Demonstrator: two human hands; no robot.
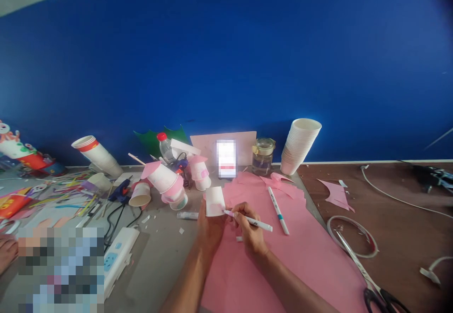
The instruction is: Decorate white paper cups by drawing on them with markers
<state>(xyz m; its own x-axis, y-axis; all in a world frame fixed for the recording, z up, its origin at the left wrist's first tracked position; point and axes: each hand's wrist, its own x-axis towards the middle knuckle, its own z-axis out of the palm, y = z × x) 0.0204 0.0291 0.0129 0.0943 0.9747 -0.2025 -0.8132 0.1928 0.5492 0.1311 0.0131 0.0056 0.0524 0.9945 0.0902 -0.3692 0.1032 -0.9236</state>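
A white paper cup [214, 200] is upside down in my left hand [209, 225], its fingers wrapped behind and under it. My right hand [249, 228] grips a white marker [260, 224] whose pink tip meets the cup's lower right side. Below both hands spreads pink paper [244, 275]. A second marker [279, 211], white with a teal band, lies on that paper to the right. At the left stand joined paper cups with pink tops [161, 178] and a smaller pink-topped pair [200, 173].
Behind the hands a lit phone [226, 158] leans upright beside a glass jar [263, 156] and a tall cup stack [300, 145]. Scissors [368, 277] lie at lower right. A power strip [118, 258], a glue gun [120, 189] and another person's hand [7, 251] are at left.
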